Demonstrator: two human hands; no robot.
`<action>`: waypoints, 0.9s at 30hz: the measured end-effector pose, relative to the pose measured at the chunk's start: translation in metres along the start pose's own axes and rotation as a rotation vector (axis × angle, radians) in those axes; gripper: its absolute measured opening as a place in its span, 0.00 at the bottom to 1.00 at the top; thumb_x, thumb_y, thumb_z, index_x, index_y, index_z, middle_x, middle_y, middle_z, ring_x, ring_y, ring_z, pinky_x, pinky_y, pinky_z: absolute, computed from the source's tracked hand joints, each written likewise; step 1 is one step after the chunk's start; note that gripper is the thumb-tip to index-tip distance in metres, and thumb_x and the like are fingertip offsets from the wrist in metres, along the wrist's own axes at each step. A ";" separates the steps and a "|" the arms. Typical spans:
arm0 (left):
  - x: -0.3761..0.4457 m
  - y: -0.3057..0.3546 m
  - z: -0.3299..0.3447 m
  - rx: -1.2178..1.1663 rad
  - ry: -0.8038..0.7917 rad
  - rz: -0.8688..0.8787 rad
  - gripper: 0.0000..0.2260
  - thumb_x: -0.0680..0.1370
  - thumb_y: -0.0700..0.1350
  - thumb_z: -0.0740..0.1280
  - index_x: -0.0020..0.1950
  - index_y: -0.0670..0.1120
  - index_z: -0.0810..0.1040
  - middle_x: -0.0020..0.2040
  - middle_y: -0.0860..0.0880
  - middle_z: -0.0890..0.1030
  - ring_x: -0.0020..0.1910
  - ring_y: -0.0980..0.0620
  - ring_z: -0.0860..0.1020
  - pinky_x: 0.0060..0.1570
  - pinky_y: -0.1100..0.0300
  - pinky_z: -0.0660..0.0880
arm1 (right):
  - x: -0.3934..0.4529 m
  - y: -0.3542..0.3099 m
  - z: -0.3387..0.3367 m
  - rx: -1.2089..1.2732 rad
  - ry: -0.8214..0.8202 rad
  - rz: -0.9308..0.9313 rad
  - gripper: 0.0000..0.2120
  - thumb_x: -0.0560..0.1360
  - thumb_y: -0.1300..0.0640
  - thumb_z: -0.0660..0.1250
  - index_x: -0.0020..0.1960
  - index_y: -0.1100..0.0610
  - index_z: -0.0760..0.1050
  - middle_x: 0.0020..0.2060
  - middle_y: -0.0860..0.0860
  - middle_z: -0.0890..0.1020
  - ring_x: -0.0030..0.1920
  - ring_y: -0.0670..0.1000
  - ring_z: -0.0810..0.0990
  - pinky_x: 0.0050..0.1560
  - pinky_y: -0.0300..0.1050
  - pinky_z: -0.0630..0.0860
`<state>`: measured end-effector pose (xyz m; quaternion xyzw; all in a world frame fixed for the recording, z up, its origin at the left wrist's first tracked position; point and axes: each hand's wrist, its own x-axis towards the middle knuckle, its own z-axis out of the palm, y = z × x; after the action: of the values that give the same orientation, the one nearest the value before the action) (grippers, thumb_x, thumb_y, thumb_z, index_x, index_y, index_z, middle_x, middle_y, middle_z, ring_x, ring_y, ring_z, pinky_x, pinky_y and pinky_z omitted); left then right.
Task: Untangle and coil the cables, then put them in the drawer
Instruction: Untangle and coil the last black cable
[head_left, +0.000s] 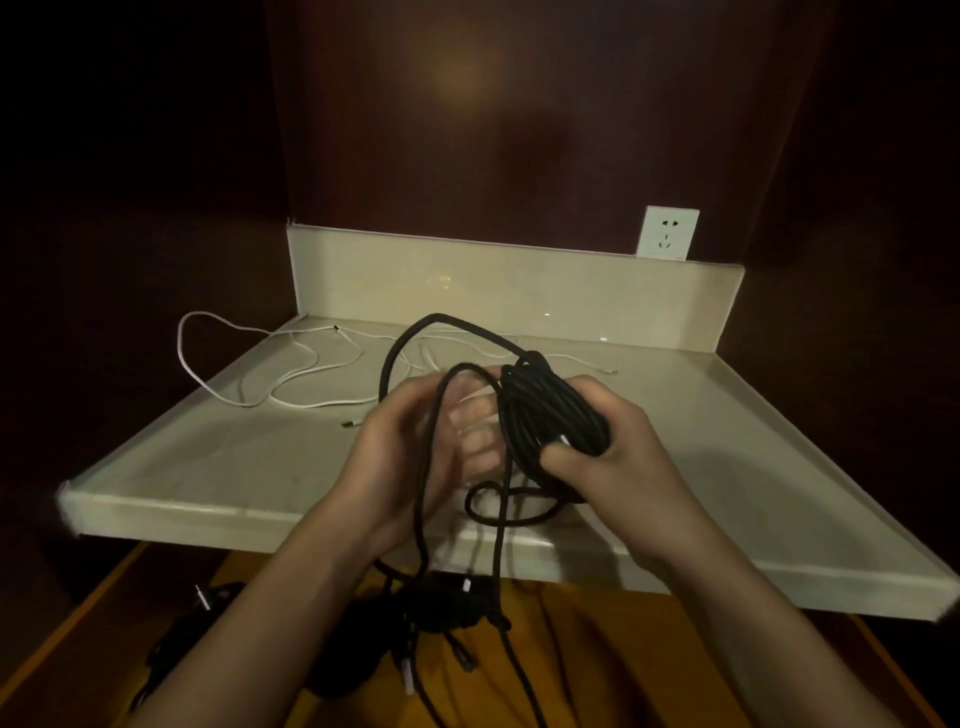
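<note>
Black cable (550, 410); white cable (291, 371); beige counter (727, 415); white socket (668, 232).

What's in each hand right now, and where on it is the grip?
The right hand grips the black cable around its coiled bundle. The left hand is at the loose strand; its fingers are blurred, so I can't tell its hold.

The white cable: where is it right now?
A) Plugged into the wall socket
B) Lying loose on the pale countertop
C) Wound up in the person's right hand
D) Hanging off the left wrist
B: the white cable sprawls in loose loops on the countertop, partly off its left edge, while the right hand grips the black cable coil instead.
</note>
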<state>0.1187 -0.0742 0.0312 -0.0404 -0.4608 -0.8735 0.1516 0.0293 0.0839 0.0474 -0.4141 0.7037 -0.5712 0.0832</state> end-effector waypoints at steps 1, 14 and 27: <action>-0.001 0.003 -0.002 0.056 0.028 -0.039 0.19 0.75 0.56 0.62 0.55 0.45 0.84 0.57 0.40 0.80 0.54 0.40 0.80 0.55 0.48 0.75 | 0.001 0.000 -0.003 0.036 -0.012 0.028 0.16 0.72 0.71 0.67 0.54 0.54 0.79 0.44 0.55 0.83 0.47 0.56 0.83 0.49 0.60 0.80; -0.065 0.056 0.045 1.972 0.068 0.001 0.32 0.70 0.76 0.50 0.52 0.54 0.79 0.46 0.55 0.81 0.47 0.59 0.79 0.50 0.55 0.78 | 0.012 -0.002 -0.038 -0.044 0.024 0.031 0.17 0.72 0.71 0.67 0.53 0.52 0.79 0.43 0.52 0.84 0.46 0.53 0.83 0.48 0.50 0.82; 0.004 0.059 0.087 1.999 -0.243 0.313 0.44 0.72 0.62 0.73 0.81 0.49 0.55 0.71 0.52 0.72 0.69 0.55 0.68 0.71 0.60 0.66 | 0.023 -0.037 -0.034 -0.750 -0.169 -0.116 0.27 0.72 0.57 0.70 0.66 0.51 0.61 0.50 0.54 0.78 0.49 0.57 0.78 0.49 0.58 0.78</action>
<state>0.1265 -0.0352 0.1285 -0.0436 -0.9813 -0.0492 0.1808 0.0123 0.0929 0.0990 -0.5006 0.8298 -0.2418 -0.0489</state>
